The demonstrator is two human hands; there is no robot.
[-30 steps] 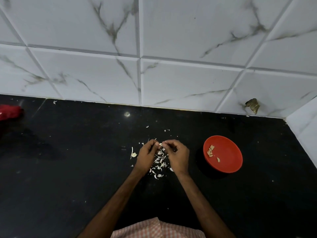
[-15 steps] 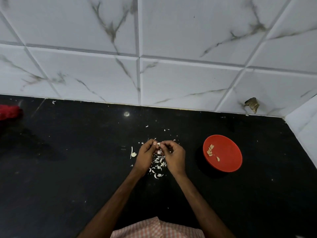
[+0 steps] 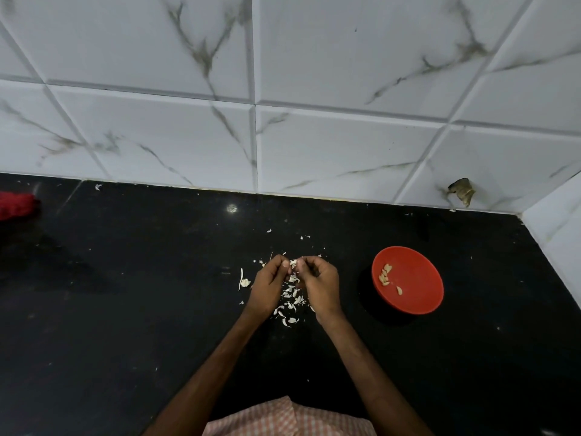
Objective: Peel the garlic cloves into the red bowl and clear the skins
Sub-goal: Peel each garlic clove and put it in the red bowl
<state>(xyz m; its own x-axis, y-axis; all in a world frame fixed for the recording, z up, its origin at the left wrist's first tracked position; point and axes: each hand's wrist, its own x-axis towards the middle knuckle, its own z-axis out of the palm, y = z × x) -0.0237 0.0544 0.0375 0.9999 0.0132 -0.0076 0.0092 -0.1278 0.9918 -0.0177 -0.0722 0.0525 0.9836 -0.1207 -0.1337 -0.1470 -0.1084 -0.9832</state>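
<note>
Left hand (image 3: 268, 283) and right hand (image 3: 319, 283) each hold a pinching grip on one garlic clove (image 3: 293, 263), directly above the skins (image 3: 290, 297), probably so peelings fall in one pile. The red bowl (image 3: 421, 287) sits near the right hand.

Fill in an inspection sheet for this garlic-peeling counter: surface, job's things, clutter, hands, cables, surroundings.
Surface: black countertop, glossy, flecked with stray white bits.
Job's things: red bowl right of the hands, holding several peeled cloves; garlic clove pinched between both hands' fingertips; skins piled on the counter beneath the hands.
Clutter: red object at the far left edge, cut off; cannot tell what it is.
Hands: left hand and right hand close together above the skins, fingers curled.
Cables: nothing seen.
Surroundings: marbled white wall tiles behind; chipped spot low on the right.
</note>
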